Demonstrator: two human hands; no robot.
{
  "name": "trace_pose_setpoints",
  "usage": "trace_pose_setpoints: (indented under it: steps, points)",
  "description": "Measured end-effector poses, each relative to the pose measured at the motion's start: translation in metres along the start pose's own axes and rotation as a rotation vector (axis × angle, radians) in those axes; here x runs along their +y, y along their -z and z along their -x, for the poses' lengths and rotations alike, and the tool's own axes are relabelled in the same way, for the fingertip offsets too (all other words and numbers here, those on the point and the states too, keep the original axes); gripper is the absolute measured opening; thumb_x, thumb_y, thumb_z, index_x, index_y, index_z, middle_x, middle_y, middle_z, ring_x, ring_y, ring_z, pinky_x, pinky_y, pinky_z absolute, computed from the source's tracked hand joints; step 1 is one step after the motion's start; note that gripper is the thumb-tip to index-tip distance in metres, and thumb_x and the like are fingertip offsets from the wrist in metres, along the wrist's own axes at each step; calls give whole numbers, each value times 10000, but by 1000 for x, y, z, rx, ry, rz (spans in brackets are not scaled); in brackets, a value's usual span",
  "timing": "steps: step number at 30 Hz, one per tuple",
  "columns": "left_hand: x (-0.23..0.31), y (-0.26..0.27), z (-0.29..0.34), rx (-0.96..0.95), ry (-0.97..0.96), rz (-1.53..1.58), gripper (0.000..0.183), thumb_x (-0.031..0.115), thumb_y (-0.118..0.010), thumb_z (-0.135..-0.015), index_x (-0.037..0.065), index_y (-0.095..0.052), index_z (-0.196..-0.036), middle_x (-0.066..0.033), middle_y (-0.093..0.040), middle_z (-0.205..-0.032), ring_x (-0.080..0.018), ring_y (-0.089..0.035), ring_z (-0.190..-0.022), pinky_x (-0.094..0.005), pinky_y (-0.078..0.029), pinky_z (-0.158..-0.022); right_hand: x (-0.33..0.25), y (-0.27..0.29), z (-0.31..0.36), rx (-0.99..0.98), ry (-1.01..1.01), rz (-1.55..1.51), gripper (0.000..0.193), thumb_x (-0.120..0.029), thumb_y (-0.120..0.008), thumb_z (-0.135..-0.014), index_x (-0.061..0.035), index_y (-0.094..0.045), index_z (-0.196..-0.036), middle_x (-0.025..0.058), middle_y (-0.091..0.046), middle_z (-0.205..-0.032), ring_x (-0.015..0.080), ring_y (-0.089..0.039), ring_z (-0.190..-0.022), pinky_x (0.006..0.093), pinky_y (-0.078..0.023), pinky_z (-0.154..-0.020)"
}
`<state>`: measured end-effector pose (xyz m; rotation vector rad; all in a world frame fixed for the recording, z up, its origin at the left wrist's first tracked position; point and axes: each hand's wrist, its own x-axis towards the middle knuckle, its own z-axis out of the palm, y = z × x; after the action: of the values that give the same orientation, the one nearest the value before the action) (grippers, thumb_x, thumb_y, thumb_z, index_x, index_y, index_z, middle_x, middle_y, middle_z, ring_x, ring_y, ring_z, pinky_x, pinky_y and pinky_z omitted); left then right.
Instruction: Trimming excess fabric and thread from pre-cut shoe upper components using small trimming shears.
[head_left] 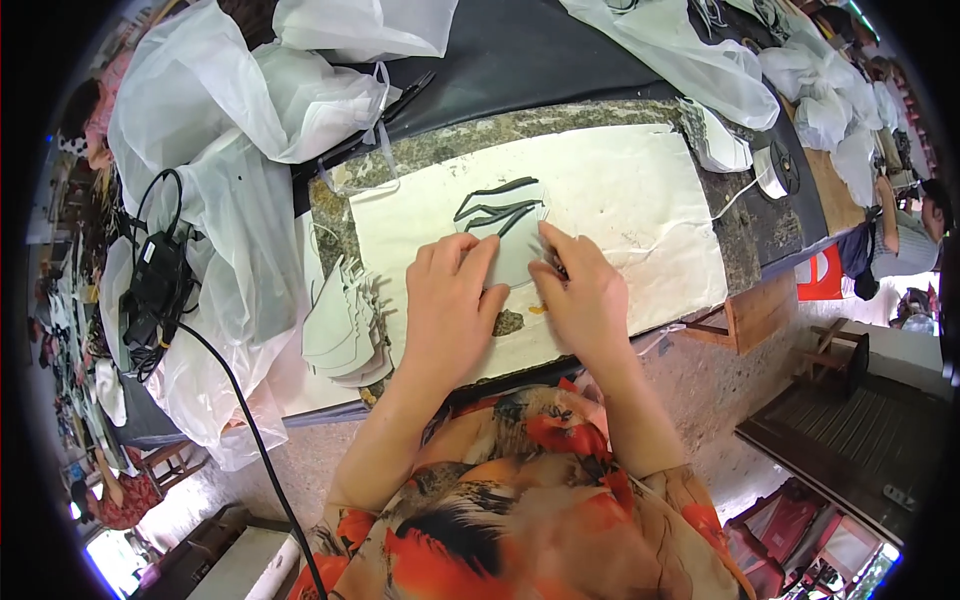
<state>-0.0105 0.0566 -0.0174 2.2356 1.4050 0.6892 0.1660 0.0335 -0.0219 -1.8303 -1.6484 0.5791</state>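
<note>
A pale grey cut piece of sheet material (512,250) with dark curved strips (497,205) along its top lies on a cream paper sheet (620,200) on the stone-topped bench. My left hand (450,300) presses flat on the piece with fingers together. My right hand (580,290) rests on the piece's right side, fingers curled and pinching at its fringed edge; whether a small tool is in it I cannot tell.
A stack of similar pale cut pieces (345,320) sits left of my hands. Big white plastic bags (230,120) pile at left and along the back right. A black cable (230,390) and adapter (155,280) hang at left. Another person (905,235) stands at far right.
</note>
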Motion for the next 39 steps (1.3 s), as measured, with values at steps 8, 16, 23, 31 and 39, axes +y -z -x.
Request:
trace_pose_setpoints:
  steps: [8,16,23,31,39]
  points:
    - [-3,-9,0,-8,62,98,506,90,-714,-790,80,-598,-1282,-117,-560,-1192,-327,-507,-1126,-442,-374,-982,0,0,-7,40,24,-151,384,-146,-724,-892,-70,-663,-1264,124,-669,-941,284,-678,-810,369,-545,-719]
    - [-3,-6,-6,-4,103,183,563,58,-743,-724,74,-573,-1261,-127,-556,-1183,-330,-518,-1140,-435,-400,-1025,-7,4,-4,-2,17,-111,359,-136,-723,-899,-89,-674,-1252,139,-673,-963,287,-677,-798,367,-549,-702]
    - [-7,-9,-3,-7,144,246,575,62,-777,-702,82,-568,-1237,-117,-561,-1171,-305,-520,-1106,-406,-407,-999,3,9,-8,-141,-277,-678,215,-168,-750,-909,-13,-655,-1023,-7,-583,-825,65,-506,-765,241,-453,-677]
    - [2,22,-1,-212,153,468,322,183,-806,-834,50,-700,-1107,-60,-637,-1019,-173,-590,-932,-306,-475,-832,12,29,6,-162,-409,-886,157,-126,-735,-926,-32,-656,-1024,-60,-537,-824,10,-453,-747,191,-389,-639]
    - [1,6,22,-277,418,862,287,147,-756,-900,10,-681,-1141,27,-597,-807,-60,-502,-709,-235,-433,-650,6,16,23,53,-171,-552,218,-102,-763,-901,-32,-704,-1099,3,-629,-818,70,-562,-706,231,-468,-668]
